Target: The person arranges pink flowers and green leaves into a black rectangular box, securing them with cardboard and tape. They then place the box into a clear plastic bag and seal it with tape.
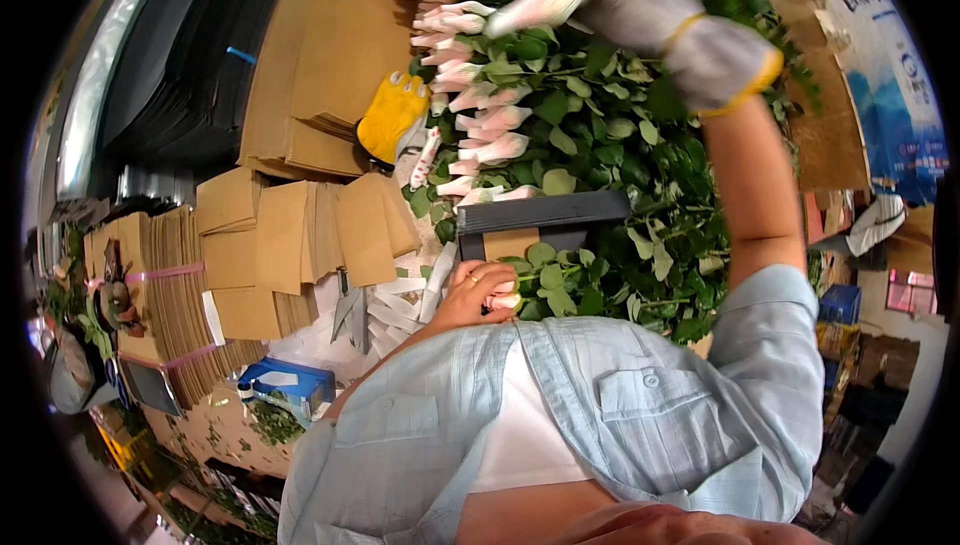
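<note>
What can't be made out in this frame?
Head view, right gloved hand: motion blur obscures its fingers.
Head view, wrapped bud at that hand: blurred, surface detail lost.
Head view, left hand: its back hides the palm.
Head view, pale pink buds: leaves mostly hide their stems.

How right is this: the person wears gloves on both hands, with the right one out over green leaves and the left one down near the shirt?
Not quite: the head view shows the left hand bare; only the right hand is gloved. It is indeed over the green leaves, and the left is near the shirt.
</note>
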`<state>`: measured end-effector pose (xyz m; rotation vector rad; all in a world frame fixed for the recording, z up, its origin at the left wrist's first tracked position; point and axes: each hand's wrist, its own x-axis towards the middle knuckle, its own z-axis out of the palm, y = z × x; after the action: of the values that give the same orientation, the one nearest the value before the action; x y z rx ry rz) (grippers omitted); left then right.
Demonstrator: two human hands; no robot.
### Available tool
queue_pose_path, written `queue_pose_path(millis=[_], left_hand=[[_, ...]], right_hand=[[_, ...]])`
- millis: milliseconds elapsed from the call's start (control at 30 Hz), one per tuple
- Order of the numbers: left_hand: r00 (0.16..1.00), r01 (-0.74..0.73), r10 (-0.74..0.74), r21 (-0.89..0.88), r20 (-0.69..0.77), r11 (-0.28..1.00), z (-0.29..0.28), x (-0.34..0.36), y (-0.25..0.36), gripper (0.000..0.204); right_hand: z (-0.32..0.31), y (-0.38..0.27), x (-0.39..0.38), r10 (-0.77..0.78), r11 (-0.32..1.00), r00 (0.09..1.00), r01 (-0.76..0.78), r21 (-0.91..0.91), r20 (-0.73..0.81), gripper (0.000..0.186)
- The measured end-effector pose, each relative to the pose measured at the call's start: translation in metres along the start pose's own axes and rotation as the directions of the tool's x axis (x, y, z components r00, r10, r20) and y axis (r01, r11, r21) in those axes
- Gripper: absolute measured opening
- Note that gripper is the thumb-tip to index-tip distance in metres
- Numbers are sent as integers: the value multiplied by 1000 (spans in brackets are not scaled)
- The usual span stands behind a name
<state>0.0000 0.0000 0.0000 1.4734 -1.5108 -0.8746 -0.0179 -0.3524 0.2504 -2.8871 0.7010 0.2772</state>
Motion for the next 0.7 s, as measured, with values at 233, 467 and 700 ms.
queue_pose_path(millis=[233,467,700], left_hand=[[999,-52,52,-11,-6,999,-2,-1,1,58],[987,-123,128,57,-100,991,-2,-3,-4,58],[994,-82,88,87,-71,993,-3,-2,-10,56]], right_hand=[[114,17,64,166,980,924,-116,-162,344,46],[35,15,52,99,985,994,-106,138,55,33],[137,27,79,67,986,937,-9,-168,343,50]])
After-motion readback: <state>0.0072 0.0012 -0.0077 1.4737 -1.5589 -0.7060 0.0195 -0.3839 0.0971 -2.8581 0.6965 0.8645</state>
